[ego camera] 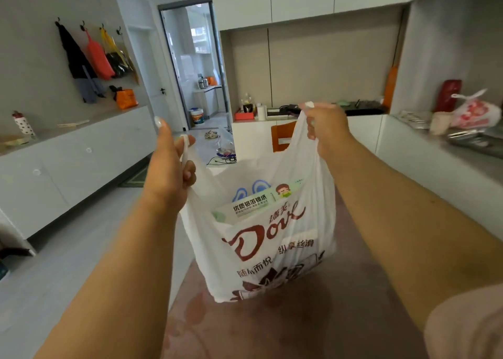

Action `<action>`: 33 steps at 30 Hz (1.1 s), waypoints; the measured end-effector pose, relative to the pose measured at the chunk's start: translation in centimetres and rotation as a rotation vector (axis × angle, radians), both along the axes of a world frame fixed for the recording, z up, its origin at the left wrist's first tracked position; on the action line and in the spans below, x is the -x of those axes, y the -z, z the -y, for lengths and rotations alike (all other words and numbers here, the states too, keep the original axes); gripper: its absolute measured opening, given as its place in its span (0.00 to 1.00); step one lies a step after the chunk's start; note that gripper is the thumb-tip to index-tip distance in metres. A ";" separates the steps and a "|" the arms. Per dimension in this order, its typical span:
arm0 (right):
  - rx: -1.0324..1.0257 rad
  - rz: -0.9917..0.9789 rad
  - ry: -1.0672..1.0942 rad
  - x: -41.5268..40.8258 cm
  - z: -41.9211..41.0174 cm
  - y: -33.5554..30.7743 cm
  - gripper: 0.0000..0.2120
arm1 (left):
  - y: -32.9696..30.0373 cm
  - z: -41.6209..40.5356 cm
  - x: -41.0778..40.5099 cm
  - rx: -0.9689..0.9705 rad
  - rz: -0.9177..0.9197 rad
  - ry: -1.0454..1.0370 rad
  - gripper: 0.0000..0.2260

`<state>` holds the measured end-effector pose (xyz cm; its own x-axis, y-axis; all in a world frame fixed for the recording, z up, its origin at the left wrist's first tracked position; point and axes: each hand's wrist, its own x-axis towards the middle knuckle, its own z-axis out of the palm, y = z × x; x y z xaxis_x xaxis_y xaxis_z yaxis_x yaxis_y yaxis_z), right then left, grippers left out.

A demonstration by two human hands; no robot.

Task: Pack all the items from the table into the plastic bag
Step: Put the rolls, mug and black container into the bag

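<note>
A white plastic bag (pixel 261 249) with red-brown "Dove" print hangs over the brownish table (pixel 313 326), its bottom near the tabletop. My left hand (pixel 170 165) grips the left handle and my right hand (pixel 325 127) grips the right handle, pulling the mouth open. Inside the bag a long green-and-white box of aluminium foil (pixel 255 202) lies slanted, with a white item bearing blue ovals (pixel 251 190) behind it. Deeper contents are hidden by the bag's wall.
An orange chair (pixel 283 138) stands at the table's far end. A grey counter (pixel 462 146) on the right holds a red-and-white plastic bag (pixel 475 113) and trays. White cabinets (pixel 68 162) run along the left wall, and bags hang on hooks above them.
</note>
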<state>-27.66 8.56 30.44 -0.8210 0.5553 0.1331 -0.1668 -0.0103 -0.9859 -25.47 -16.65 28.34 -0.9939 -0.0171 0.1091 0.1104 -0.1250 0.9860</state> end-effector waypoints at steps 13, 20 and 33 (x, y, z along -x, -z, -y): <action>-0.171 0.509 0.085 -5.2 -10.4 8.3 0.09 | 5.2 -9.0 0.2 0.039 0.240 0.180 0.35; -0.378 0.528 0.357 -10.1 -16.7 11.4 0.20 | 5.8 -11.8 0.7 0.101 0.173 0.136 0.30; -0.739 1.325 0.113 -13.3 -18.8 24.5 0.48 | 7.3 -13.6 1.5 0.046 0.128 0.000 0.26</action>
